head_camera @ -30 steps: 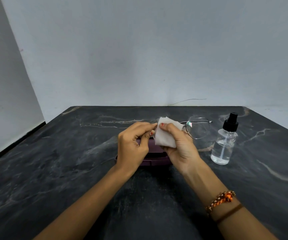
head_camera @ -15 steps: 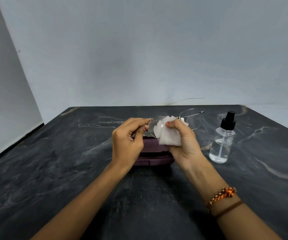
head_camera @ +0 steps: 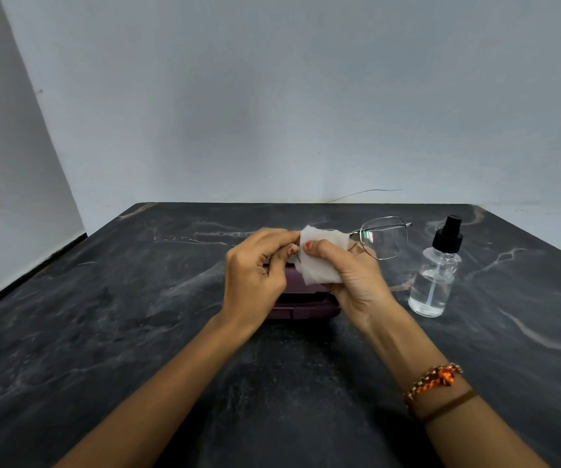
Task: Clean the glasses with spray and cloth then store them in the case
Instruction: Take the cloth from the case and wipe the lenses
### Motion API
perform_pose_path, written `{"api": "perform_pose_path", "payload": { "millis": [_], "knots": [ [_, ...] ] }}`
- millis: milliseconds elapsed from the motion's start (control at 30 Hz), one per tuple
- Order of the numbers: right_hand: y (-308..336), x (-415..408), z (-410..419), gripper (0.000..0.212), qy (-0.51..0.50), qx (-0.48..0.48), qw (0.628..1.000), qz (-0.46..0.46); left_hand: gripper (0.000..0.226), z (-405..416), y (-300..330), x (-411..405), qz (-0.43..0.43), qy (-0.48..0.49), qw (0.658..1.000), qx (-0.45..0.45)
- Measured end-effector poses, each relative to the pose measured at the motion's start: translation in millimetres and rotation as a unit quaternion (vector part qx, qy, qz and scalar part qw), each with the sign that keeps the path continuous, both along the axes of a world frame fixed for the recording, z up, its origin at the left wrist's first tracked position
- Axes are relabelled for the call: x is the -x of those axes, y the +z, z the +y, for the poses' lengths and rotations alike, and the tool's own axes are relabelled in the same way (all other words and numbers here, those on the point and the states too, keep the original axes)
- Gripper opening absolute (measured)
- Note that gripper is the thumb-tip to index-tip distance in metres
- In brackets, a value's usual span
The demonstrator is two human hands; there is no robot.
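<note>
A: Start with the big things. What is on the dark marbled stone table (head_camera: pixel 137 332)?

B: A closed plum-coloured hard glasses case (head_camera: pixel 301 307) lies in the middle, mostly hidden behind both hands. To its right stands a clear plastic spray bottle with a black pump top (head_camera: pixel 436 270), upright and apart from the case.

A: And the hands?

B: The right hand (head_camera: pixel 350 278) pinches a folded white cleaning cloth (head_camera: pixel 319 258), thumb on the near face, wrapped over one lens. The left hand (head_camera: pixel 255 271) is curled, its fingertips pinched at the frame's left end. The thin silver wire-framed glasses (head_camera: pixel 382 238) are held up above the case, the other lens bare and sticking out to the right.

A: How should the wiping go?

B: I would judge light pressure best: the wire frame looks easy to bend. Steady it close to the lens being rubbed, cover both faces, then shift the cloth across to the bare lens.
</note>
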State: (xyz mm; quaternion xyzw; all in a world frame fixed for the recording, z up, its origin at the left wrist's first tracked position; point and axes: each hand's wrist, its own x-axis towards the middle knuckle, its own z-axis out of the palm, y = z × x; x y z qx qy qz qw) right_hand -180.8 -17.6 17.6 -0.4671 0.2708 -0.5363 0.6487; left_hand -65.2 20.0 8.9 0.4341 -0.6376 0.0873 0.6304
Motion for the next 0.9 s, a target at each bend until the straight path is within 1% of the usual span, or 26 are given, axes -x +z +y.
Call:
{"api": "perform_pose_path", "payload": {
  "millis": [67,133,200,267,333,400,467,567,633,667,700,733,767,800,900],
  "knots": [
    [-2.5,-1.9,0.7,0.013,-0.002,0.002,0.999,0.038,0.024,0.5,2.8,-3.0,0.008,0.003,1.000,-0.005],
    [-3.2,-2.6,0.8,0.019,-0.007,-0.004,0.998,0.068,0.027,0.9,4.8,-5.2,0.029,-0.004,0.999,-0.015],
    [-1.4,-1.1,0.4,0.014,-0.004,0.006,0.997,0.077,0.028,0.5,5.4,-5.5,0.053,-0.012,0.998,-0.036],
    [1.6,2.6,0.1,0.016,-0.002,0.031,0.995,0.090,0.029,-0.7,5.3,-5.6,0.083,-0.022,0.995,-0.056],
    [3.3,7.4,-2.0,0.023,-0.007,0.051,0.994,0.092,0.031,-1.5,6.2,-6.8,0.116,-0.032,0.991,-0.065],
    [4.0,12.3,-5.8,0.025,-0.008,0.051,0.994,0.097,0.033,-2.3,7.5,-8.6,0.140,-0.039,0.987,-0.065],
    [4.1,15.8,-8.8,0.021,-0.015,0.040,0.994,0.096,0.032,-3.7,7.7,-11.6,0.163,-0.041,0.984,-0.064],
    [6.1,22.1,-13.0,0.016,-0.039,0.015,0.998,0.054,0.032,-7.0,6.8,-18.4,0.203,-0.031,0.976,-0.066],
    [8.1,27.2,-14.8,0.013,-0.082,0.024,0.996,0.041,0.033,-9.7,5.7,-22.9,0.221,-0.019,0.973,-0.063],
    [8.6,29.3,-15.9,0.011,-0.116,0.035,0.991,0.056,0.033,-11.2,5.1,-24.9,0.227,-0.014,0.972,-0.061],
    [8.1,31.5,-17.6,0.010,-0.160,0.050,0.982,0.093,0.031,-12.7,4.5,-26.8,0.230,-0.008,0.971,-0.058],
    [7.1,33.6,-19.7,0.007,-0.212,0.073,0.963,0.152,0.030,-13.8,3.9,-28.8,0.231,-0.002,0.971,-0.056],
    [6.4,35.3,-21.5,0.006,-0.262,0.105,0.932,0.228,0.029,-14.8,3.5,-30.6,0.233,0.003,0.971,-0.054],
    [5.8,36.3,-22.3,0.012,-0.299,0.141,0.893,0.306,0.029,-15.5,3.2,-32.2,0.235,0.007,0.971,-0.054],
    [3.1,37.3,-22.3,0.020,-0.344,0.225,0.776,0.478,0.029,-16.4,2.4,-35.3,0.240,0.014,0.969,-0.054]
  ]
}}
